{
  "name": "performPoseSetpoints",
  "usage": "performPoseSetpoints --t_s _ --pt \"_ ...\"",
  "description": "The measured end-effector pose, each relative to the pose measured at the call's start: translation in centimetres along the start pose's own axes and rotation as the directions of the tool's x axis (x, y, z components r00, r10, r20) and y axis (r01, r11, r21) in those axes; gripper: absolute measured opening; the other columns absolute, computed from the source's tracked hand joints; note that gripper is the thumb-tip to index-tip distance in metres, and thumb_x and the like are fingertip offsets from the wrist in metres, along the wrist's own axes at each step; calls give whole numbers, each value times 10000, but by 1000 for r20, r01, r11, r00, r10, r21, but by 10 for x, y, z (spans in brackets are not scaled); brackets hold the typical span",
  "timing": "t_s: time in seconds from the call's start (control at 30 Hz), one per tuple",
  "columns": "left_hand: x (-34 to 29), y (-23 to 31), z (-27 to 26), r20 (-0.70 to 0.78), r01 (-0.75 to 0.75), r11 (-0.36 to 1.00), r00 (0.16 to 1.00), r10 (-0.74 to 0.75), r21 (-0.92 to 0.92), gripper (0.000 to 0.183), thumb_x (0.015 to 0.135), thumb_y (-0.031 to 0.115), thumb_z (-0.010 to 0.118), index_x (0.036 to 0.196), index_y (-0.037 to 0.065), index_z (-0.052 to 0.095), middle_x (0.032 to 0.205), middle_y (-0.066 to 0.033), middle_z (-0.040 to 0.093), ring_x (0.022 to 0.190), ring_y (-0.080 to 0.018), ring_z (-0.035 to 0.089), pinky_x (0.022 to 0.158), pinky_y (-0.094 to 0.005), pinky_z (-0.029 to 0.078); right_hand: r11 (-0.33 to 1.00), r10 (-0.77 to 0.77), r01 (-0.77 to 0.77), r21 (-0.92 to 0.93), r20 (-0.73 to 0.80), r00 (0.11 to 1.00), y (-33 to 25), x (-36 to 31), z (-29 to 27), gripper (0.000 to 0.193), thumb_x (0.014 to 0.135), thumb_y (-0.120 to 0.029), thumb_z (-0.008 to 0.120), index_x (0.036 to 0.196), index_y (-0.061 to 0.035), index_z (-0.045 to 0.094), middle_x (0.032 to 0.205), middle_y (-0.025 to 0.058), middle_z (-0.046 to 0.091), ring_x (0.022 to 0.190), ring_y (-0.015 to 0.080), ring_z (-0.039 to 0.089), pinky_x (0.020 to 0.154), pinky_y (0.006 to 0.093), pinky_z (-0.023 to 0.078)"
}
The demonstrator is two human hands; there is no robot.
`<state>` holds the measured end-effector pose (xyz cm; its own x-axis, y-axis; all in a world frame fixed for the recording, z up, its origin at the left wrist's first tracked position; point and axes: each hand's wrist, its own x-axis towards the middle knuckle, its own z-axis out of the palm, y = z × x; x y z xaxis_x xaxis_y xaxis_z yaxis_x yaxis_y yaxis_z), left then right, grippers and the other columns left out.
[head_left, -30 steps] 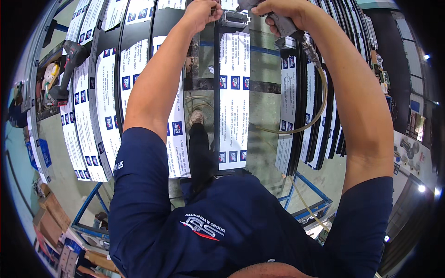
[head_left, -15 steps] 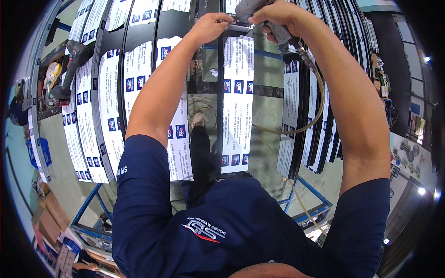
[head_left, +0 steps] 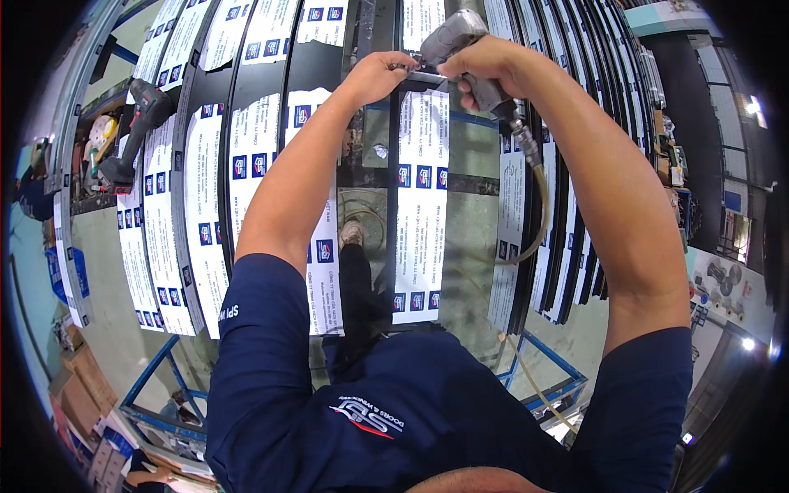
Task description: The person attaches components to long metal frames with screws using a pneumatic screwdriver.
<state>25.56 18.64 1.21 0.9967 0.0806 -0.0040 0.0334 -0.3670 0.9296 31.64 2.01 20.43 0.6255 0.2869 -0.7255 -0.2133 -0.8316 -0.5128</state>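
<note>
The right hand (head_left: pixel 493 66) grips a grey air tool (head_left: pixel 456 37) by its handle, the rounded, scuffed metal head pointing up and to the left. A metal coupling (head_left: pixel 524 141) joins the handle's lower end to a translucent yellowish hose (head_left: pixel 544 209), which curves downward. The left hand (head_left: pixel 378 78) has its fingertips drawn together just beside the tool's nose; whether they pinch something small, I cannot tell. Both meet over the far part of a long, narrow profile (head_left: pixel 421 214) in front of the person, near a silvery part (head_left: pixel 425 78). White film with blue squares and fine print covers the profile, a dark strip running along its left edge. Similar film-covered profiles (head_left: pixel 251 164) lie to the left, beside a dark cordless drill (head_left: pixel 148 107).
</note>
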Motion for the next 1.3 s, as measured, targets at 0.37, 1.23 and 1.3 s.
performPoseSetpoints --t_s 0.37,1.23,1.3 --pt "2 -6 -5 -13 -106 994 994 106 14 235 897 86 587 1097 47 703 915 -124 699 864 -217 666 821 -346 527 992 -48 40 121 65 997 -2 17 5 231 901 -99 730 1066 44 656 798 146 620 691 300 674 500 479 581" --pt "5 -2 4 -20 -100 990 995 103 99 213 922 176 718 1107 72 704 888 -99 689 839 -193 642 806 -342 509 997 -76 77 -26 51 996 -9 0 -2 291 972 -219 674 806 5 590 667 97 551 559 242 622 514 421 534" --pt "2 -4 6 -50 -75 992 995 81 106 209 935 213 727 1098 84 713 881 -92 687 827 -215 638 803 -348 506 997 -62 62 -44 10 998 -9 -4 4 279 971 -215 677 830 5 579 670 87 538 551 234 618 504 410 533"
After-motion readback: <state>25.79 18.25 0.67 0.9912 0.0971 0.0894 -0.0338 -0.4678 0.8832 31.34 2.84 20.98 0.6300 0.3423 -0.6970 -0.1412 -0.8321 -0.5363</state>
